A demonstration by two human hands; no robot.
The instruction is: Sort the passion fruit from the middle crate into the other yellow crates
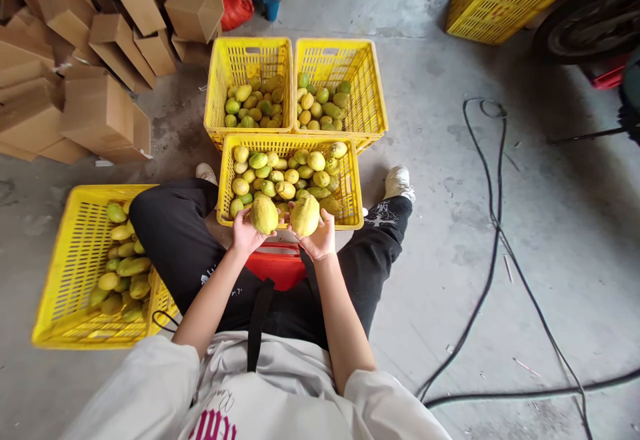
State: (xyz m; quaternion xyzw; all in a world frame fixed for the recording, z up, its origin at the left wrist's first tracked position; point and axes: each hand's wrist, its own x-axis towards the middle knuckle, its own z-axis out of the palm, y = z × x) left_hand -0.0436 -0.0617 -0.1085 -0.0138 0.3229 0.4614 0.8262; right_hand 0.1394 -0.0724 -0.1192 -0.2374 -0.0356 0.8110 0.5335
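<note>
My left hand (243,233) is closed around a yellow papaya (264,215). In my right hand (323,239) sits another yellow papaya (305,215), its surface ridged. The two fruits are held side by side, a small gap apart, above the near edge of a yellow plastic crate (290,140). Many yellow and green papayas (285,190) fill that crate between my legs. Below my hands, part of a red plastic object (276,268) shows between my thighs.
Two more yellow crates (249,43) (340,43) with papayas stand beyond. Another papaya crate (70,247) lies by my left knee. Cardboard boxes (97,113) pile up at far left. A black cable (493,247) loops over the floor at right, near a vehicle wheel (590,20).
</note>
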